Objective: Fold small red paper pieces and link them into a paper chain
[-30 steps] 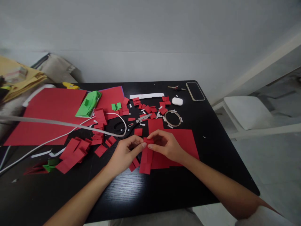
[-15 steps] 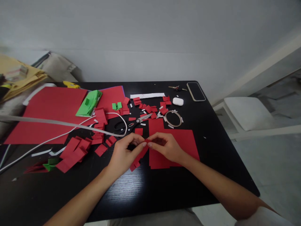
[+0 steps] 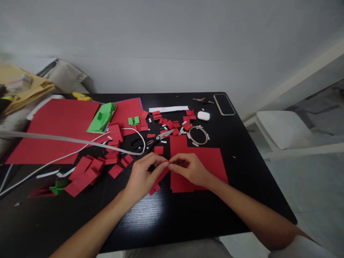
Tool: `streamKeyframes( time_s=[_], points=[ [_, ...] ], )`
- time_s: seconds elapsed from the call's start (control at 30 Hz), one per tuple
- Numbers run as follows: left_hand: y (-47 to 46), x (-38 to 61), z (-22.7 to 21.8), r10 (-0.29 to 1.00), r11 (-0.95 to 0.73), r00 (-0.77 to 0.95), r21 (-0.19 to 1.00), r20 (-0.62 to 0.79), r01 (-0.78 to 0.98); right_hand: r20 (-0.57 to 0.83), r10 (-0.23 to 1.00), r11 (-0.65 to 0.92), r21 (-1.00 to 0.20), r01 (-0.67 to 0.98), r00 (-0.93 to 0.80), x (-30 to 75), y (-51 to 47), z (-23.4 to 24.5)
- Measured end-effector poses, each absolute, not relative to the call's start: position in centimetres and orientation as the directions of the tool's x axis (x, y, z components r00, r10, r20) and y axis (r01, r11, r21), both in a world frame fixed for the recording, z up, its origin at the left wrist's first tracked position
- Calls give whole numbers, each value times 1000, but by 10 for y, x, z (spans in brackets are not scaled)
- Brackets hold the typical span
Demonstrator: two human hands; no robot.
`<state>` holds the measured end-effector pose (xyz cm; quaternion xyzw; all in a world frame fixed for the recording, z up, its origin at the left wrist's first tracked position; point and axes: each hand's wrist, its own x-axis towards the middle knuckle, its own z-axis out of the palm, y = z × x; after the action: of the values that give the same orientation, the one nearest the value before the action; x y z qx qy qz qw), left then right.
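Note:
Over the black table, my left hand (image 3: 143,173) and my right hand (image 3: 190,168) meet fingertip to fingertip, both closed in a pinch. Between them is a small piece of red paper (image 3: 162,174), mostly covered by my fingers. More red paper shows below my left thumb; whether it is the same piece I cannot tell. Under my right hand lie larger red sheets (image 3: 206,161). Just beyond my hands are a small red square (image 3: 158,150) and open scissors (image 3: 162,135) with dark handles.
A roll of tape (image 3: 198,135) lies beyond my right hand, near a white case (image 3: 203,115), keys (image 3: 202,100) and a phone (image 3: 224,104). Folded red pieces (image 3: 85,173), a green paper stack (image 3: 100,120) and a white cable (image 3: 80,140) spread across the left.
My fingertips have shifted very slightly around the red paper, and less of it shows between them. Everything else stays in place.

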<state>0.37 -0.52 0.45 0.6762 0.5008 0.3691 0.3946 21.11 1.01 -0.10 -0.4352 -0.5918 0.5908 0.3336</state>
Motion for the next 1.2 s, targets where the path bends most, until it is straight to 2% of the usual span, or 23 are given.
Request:
streamKeyframes(
  time_s=[0.33, 0.53, 0.9, 1.2],
  points=[
    [-6, 4, 5, 978, -118, 201, 936, 52, 332, -80, 907, -12, -987, 163, -414, 212, 10, 1],
    [-7, 4, 7, 976, -66, 216, 945, -5, 320, -108, 908, -39, -984, 175, -406, 211, 10, 1],
    [-6, 5, 2, 969, 53, 220, 965, -112, 258, -135, 927, -144, -990, 0, -349, 212, 17, -2],
    [-5, 5, -1, 956, 106, 255, 982, -145, 159, -172, 922, -218, -971, -100, -346, 214, 19, -1]
  ],
)
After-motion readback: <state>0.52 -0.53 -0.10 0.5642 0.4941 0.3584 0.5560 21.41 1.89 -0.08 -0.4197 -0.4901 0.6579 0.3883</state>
